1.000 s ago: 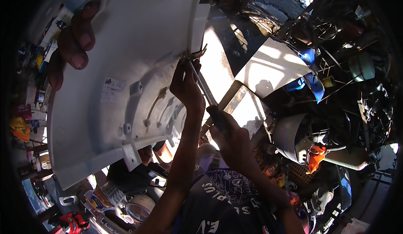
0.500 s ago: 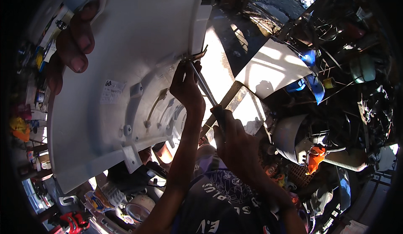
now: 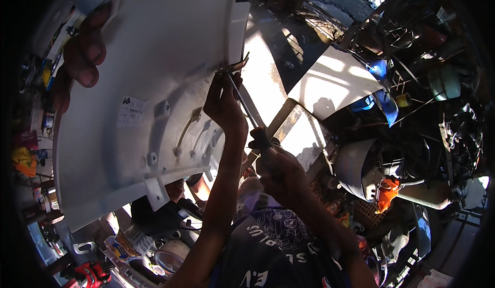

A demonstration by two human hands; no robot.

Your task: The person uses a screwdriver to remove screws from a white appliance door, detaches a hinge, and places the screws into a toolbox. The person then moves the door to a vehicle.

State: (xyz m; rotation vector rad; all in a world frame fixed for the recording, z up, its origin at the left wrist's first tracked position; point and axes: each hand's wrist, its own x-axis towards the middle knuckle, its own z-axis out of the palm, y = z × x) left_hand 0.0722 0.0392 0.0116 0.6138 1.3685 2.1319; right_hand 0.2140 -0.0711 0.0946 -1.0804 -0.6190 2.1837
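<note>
Hard sunlight [image 3: 264,63]; shadowed clutter [image 3: 461,128] right; ground [image 3: 334,1] beyond

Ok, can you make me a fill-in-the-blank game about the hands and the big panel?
1. The right hand grips the screwdriver by its ____.
2. The left hand is near the panel's ____ edge in the picture (left or right).
3. Another person's hand shows on the picture's ____ side.
4. A label is stuck on the ____.

Missing words: handle; right; left; panel.
</note>
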